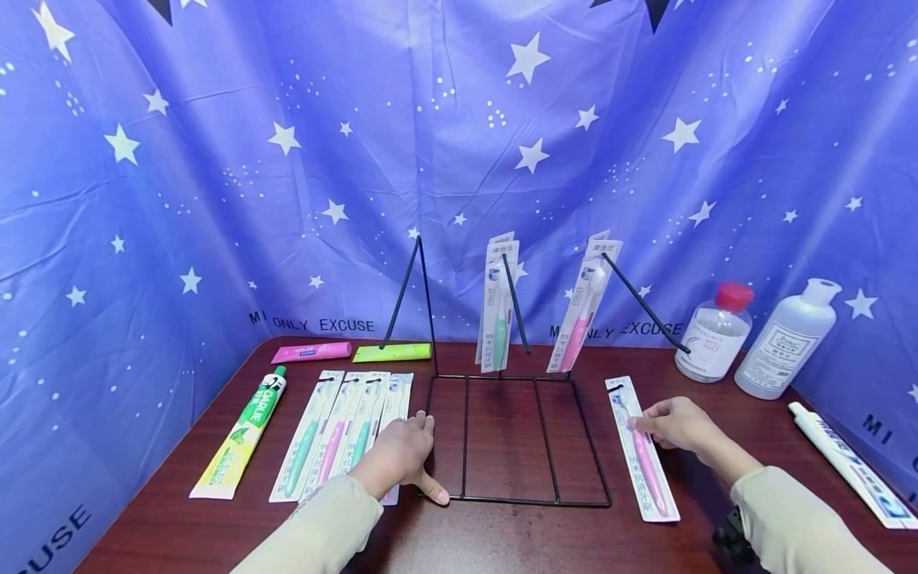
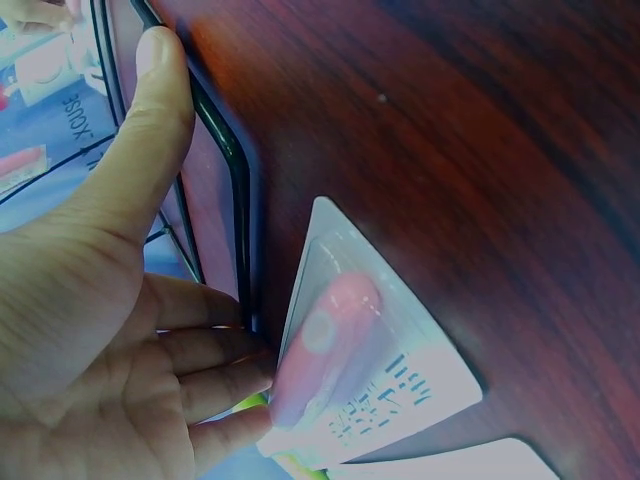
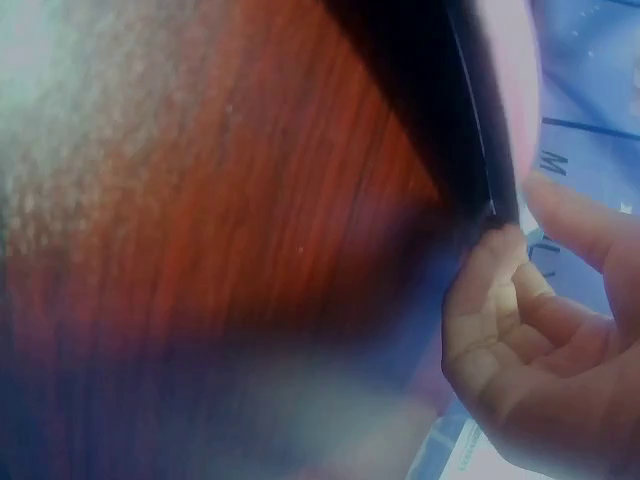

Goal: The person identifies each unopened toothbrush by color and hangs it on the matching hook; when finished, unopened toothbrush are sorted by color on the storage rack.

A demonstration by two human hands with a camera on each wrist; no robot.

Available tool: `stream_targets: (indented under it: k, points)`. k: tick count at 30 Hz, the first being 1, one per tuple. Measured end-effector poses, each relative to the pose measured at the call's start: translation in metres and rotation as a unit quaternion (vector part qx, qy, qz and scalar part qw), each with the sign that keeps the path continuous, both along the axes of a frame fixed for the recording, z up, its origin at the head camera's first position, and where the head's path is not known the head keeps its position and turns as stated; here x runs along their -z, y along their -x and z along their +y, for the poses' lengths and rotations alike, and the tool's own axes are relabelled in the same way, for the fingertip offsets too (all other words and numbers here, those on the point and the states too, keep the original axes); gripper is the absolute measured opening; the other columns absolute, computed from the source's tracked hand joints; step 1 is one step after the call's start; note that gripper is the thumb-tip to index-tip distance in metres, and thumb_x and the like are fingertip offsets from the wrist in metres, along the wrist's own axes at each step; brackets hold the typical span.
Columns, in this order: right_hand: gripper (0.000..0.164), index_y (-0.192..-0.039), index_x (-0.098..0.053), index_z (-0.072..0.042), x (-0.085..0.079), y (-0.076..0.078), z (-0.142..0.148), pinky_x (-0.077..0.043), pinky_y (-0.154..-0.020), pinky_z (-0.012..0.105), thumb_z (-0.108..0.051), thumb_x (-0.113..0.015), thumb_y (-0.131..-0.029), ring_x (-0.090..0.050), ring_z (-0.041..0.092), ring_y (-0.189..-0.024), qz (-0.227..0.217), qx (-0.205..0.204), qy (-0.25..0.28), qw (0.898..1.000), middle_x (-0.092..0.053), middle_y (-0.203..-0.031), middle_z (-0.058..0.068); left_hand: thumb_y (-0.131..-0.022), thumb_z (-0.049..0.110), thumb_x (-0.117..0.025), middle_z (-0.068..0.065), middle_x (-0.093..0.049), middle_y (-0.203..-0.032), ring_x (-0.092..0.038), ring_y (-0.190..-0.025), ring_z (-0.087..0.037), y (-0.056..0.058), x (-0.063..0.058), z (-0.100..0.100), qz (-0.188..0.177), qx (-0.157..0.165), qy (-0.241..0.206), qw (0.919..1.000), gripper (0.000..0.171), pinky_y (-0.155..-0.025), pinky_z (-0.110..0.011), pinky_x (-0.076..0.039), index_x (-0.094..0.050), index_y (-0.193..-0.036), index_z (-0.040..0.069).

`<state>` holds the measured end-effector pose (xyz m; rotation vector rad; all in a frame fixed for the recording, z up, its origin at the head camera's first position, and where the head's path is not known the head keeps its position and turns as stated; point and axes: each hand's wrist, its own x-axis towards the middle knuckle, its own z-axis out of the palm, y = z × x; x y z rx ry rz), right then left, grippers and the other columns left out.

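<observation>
My right hand (image 1: 677, 422) pinches the edge of a packaged pink toothbrush (image 1: 649, 470), right of a black wire display rack (image 1: 531, 501). In the right wrist view the package shows side-on between thumb and fingertips, its lower edge over the table. My left hand (image 1: 405, 450) rests at the rack's front left corner, the thumb (image 2: 160, 110) along the wire and the fingers fairly straight. Those fingers overlap a packaged pink toothbrush (image 2: 330, 350) in the left wrist view. Packaged green toothbrushes (image 1: 500, 319) hang from the middle hook, packaged pink ones (image 1: 579, 319) from the right hook.
Several packaged toothbrushes (image 1: 304, 446) lie in a row at left, beside a yellow-green toothpaste tube (image 1: 244, 438). Behind lie a pink tube (image 1: 311, 351) and a lime tube (image 1: 393, 352). At right stand a red-capped bottle (image 1: 712, 335) and white bottle (image 1: 787, 339), near a white tube (image 1: 853, 466).
</observation>
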<state>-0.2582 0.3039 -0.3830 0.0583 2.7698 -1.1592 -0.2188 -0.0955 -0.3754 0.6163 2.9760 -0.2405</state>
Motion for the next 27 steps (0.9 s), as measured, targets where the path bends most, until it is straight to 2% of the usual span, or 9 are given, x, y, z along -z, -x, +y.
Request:
stream_targets:
  k: [6,11,16,23,26,27]
  points:
    - [0.035,-0.099,-0.055,0.015,0.002,-0.002,0.005,-0.053,-0.065,0.032,-0.018,-0.061,-0.086,-0.058,0.014,-0.069,-0.023,-0.014,0.092,0.995,-0.060,-0.075,0.002,-0.045,0.071,-0.069,-0.024,-0.044,-0.131,-0.045,-0.120,-0.030,-0.001,0.001,0.000,-0.004,0.000,-0.007,1.0000,0.118,-0.097,-0.036,-0.037,-0.043,-0.130,-0.007]
    - [0.036,-0.103,-0.055,0.014,0.002,-0.006,0.011,-0.054,-0.065,0.033,-0.018,-0.060,-0.087,-0.062,0.015,-0.071,-0.034,-0.024,0.174,0.984,-0.063,-0.079,0.003,-0.046,0.070,-0.069,-0.024,-0.043,-0.132,-0.044,-0.121,-0.030,-0.001,0.000,0.000,-0.012,-0.002,-0.011,0.9999,0.117,-0.098,-0.036,-0.036,-0.042,-0.131,-0.007]
    - [0.030,-0.102,-0.059,0.007,-0.001,-0.008,0.020,-0.054,-0.067,0.035,-0.020,-0.058,-0.089,-0.064,0.017,-0.076,-0.017,-0.055,0.208,0.976,-0.065,-0.084,0.003,-0.046,0.070,-0.069,-0.024,-0.044,-0.132,-0.043,-0.121,-0.030,-0.002,0.000,0.000,-0.011,0.000,-0.011,0.9999,0.118,-0.098,-0.037,-0.036,-0.042,-0.131,-0.008]
    - [0.036,-0.109,-0.054,0.008,-0.014,-0.019,0.025,-0.053,-0.070,0.034,-0.022,-0.057,-0.090,-0.064,0.016,-0.076,0.016,-0.029,0.238,0.971,-0.065,-0.084,0.004,-0.046,0.068,-0.071,-0.025,-0.044,-0.131,-0.044,-0.120,-0.031,-0.002,-0.001,0.000,-0.011,0.000,-0.029,0.9995,0.118,-0.098,-0.037,-0.036,-0.042,-0.130,-0.009]
    - [0.023,-0.104,-0.059,0.000,-0.020,-0.025,0.029,-0.053,-0.069,0.033,-0.019,-0.055,-0.091,-0.064,0.015,-0.075,0.031,-0.026,0.265,0.963,-0.065,-0.083,0.002,-0.046,0.069,-0.071,-0.025,-0.044,-0.131,-0.044,-0.121,-0.031,-0.001,-0.001,0.001,-0.011,-0.001,-0.023,0.9997,0.117,-0.098,-0.037,-0.036,-0.043,-0.130,-0.008]
    - [0.022,-0.103,-0.059,-0.003,-0.011,-0.020,0.038,-0.053,-0.069,0.035,-0.021,-0.056,-0.091,-0.064,0.016,-0.075,0.036,-0.023,0.276,0.960,-0.065,-0.083,0.002,-0.046,0.069,-0.070,-0.025,-0.044,-0.131,-0.044,-0.121,-0.031,-0.001,-0.001,0.002,-0.011,-0.001,-0.020,0.9997,0.117,-0.098,-0.037,-0.036,-0.043,-0.130,-0.008]
